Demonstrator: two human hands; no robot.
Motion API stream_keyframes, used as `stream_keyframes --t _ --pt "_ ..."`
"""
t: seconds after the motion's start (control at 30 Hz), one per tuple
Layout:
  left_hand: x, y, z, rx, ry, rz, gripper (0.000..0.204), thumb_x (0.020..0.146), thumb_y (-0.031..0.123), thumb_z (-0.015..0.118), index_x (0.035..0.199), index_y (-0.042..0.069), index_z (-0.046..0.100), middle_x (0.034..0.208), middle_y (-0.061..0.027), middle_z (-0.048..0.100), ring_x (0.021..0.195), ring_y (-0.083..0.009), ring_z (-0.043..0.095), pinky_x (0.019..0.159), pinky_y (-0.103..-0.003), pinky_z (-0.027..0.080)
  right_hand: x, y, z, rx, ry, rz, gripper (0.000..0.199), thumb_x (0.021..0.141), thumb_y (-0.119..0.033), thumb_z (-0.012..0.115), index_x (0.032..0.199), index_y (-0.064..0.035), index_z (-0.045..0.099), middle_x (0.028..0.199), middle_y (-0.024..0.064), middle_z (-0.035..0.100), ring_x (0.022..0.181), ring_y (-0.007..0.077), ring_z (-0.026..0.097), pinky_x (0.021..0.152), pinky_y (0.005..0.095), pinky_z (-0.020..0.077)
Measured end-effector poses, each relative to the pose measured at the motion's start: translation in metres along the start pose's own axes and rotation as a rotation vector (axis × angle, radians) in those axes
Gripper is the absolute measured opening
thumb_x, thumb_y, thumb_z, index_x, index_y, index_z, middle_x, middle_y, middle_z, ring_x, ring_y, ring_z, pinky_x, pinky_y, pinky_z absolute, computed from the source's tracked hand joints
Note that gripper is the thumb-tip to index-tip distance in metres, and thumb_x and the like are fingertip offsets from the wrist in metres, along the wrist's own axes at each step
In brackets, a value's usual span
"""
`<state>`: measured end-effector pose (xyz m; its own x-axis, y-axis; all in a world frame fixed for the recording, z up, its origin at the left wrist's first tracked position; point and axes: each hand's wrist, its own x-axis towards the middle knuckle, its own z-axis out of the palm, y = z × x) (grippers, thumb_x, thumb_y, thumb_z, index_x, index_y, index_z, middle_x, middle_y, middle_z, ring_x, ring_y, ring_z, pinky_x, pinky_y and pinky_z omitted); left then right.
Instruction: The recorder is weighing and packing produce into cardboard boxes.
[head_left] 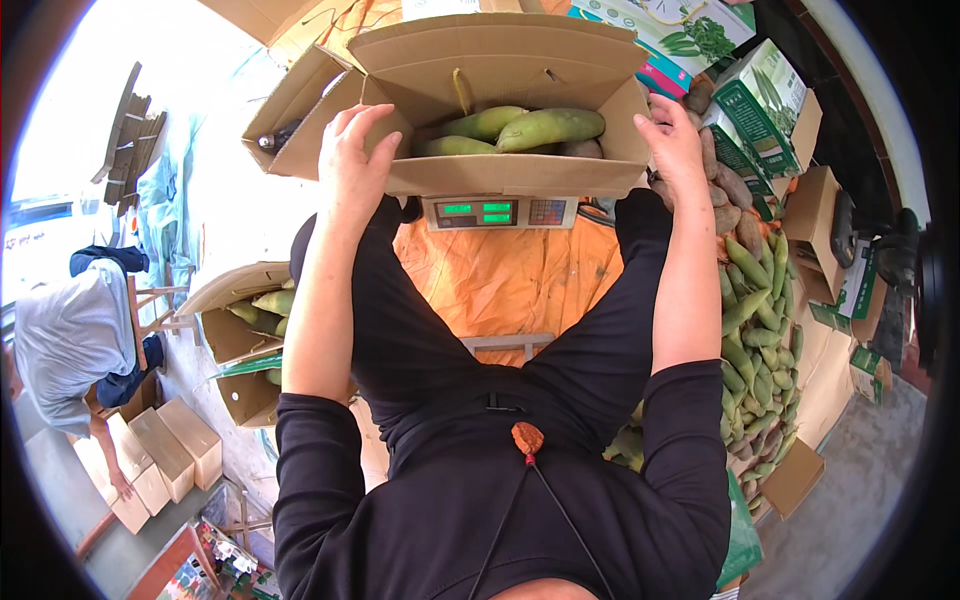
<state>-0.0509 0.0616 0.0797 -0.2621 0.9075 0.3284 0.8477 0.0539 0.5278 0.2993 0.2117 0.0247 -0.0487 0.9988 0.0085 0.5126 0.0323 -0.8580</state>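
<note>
An open brown cardboard box [500, 70] rests on a digital scale [498, 212] with green lit displays. Inside lie several long green fruits [548, 127] and a brownish one. My left hand [352, 160] grips the box's near left corner, fingers curled over the rim. My right hand [672, 145] holds the box's near right corner the same way. Both forearms reach up from black sleeves.
An orange cloth [500, 275] lies under the scale. A long heap of green and brown fruits [752, 320] runs down the right, beside printed cartons [760, 110]. A second open box with fruits [245, 340] sits at the left. A person in a grey shirt [70, 345] bends over small boxes [165, 455].
</note>
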Motion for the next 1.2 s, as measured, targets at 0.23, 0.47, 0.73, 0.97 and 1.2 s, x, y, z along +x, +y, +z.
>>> stream_keyframes --t 0.23,0.47,0.73,0.97,1.2 --pt "0.002 -0.007 -0.002 -0.048 0.065 -0.002 0.029 0.078 0.014 0.069 0.107 0.013 0.066 0.112 -0.0112 0.059 0.11 -0.0291 0.053 0.094 -0.038 0.043 0.002 0.001 -0.005 -0.001 -0.026 0.021 0.05 0.08 -0.022 0.07 0.125 -0.0055 0.054 0.119 0.0165 0.059 0.102 0.025 0.056 0.087 0.0364 0.0463" --pt "-0.002 -0.003 -0.004 -0.004 0.015 -0.037 0.032 0.079 0.015 0.068 0.11 0.013 0.065 0.115 -0.0115 0.059 0.114 -0.0283 0.053 0.095 -0.038 0.042 -0.001 0.0 0.002 0.026 -0.044 0.038 0.049 0.081 -0.021 0.069 0.125 -0.0062 0.054 0.119 0.0164 0.058 0.103 0.0242 0.056 0.086 0.0364 0.0462" --pt "-0.017 0.059 -0.009 -0.061 -0.216 0.318 0.027 0.075 0.009 0.069 0.102 0.009 0.065 0.11 -0.0085 0.06 0.115 -0.0283 0.051 0.096 -0.043 0.041 0.008 0.006 0.018 -0.294 0.158 -0.11 0.049 0.081 -0.028 0.068 0.123 -0.0073 0.054 0.117 0.018 0.058 0.108 0.0321 0.057 0.09 0.0411 0.0452" --pt "-0.077 0.206 0.057 -0.464 -0.412 0.728 0.033 0.076 0.033 0.07 0.099 0.011 0.066 0.111 -0.0068 0.058 0.122 -0.0289 0.044 0.104 -0.049 0.031 -0.006 -0.017 0.038 -0.403 0.291 -0.178 0.045 0.088 -0.03 0.059 0.126 -0.007 0.051 0.118 0.0185 0.054 0.11 0.0368 0.052 0.091 0.0437 0.0435" --pt "-0.091 0.265 0.051 -0.669 -0.862 0.773 0.032 0.081 0.039 0.065 0.085 0.007 0.065 0.094 -0.0078 0.058 0.102 -0.0279 0.054 0.104 -0.049 0.031 -0.01 -0.009 0.04 -0.422 0.388 -0.2 0.046 0.088 -0.032 0.059 0.126 -0.0088 0.049 0.118 0.0185 0.052 0.109 0.0373 0.051 0.088 0.0471 0.0448"
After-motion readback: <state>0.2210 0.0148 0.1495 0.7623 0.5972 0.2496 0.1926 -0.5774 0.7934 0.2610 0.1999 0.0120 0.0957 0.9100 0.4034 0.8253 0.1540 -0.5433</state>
